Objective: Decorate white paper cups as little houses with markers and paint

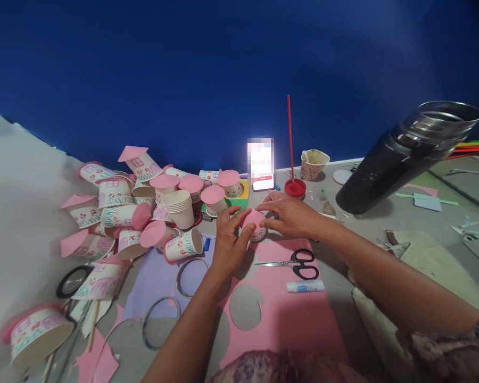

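Observation:
Between my two hands, in the middle of the table, is a small paper cup (259,234) topped with a pink paper cone (254,217). My left hand (232,236) curls against the left side of the cone, thumb at its front. From the right, my right hand (285,214) presses its fingers on the same cone; they partly hide it. Just in front lies a pair of black-handled scissors (293,263) on a pink paper sheet (287,324) with round holes cut out. A white glue tube (305,286) rests below the scissors.
Decorated cups with pink tops (122,215) pile up on the left, near a stack of plain cups (178,208). Tape rolls (162,322) lie on purple paper (151,282). Behind my hands stand a lit phone (261,162) and red dish (295,188); a black flask (391,165) is at right.

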`<state>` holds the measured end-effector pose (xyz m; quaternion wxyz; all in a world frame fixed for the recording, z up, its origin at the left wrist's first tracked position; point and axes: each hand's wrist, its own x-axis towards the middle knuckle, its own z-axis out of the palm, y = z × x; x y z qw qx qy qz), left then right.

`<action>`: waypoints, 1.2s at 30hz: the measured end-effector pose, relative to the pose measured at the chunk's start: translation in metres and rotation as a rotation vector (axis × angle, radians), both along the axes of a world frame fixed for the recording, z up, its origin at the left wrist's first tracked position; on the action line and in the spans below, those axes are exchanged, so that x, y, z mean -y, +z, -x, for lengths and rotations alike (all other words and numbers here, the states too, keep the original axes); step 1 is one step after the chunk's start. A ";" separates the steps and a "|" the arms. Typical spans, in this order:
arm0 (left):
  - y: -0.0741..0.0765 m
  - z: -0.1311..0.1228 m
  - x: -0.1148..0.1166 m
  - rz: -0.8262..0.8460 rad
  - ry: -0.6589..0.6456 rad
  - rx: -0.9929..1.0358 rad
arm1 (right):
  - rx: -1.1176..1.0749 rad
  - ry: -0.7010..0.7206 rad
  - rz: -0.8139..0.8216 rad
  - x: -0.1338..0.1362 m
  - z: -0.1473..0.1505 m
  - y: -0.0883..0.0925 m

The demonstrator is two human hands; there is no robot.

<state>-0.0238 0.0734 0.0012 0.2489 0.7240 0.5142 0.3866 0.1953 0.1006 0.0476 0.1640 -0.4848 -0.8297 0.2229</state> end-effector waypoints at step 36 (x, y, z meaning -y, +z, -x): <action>-0.003 0.011 0.007 0.000 0.025 0.059 | -0.032 0.035 -0.093 0.003 0.011 -0.005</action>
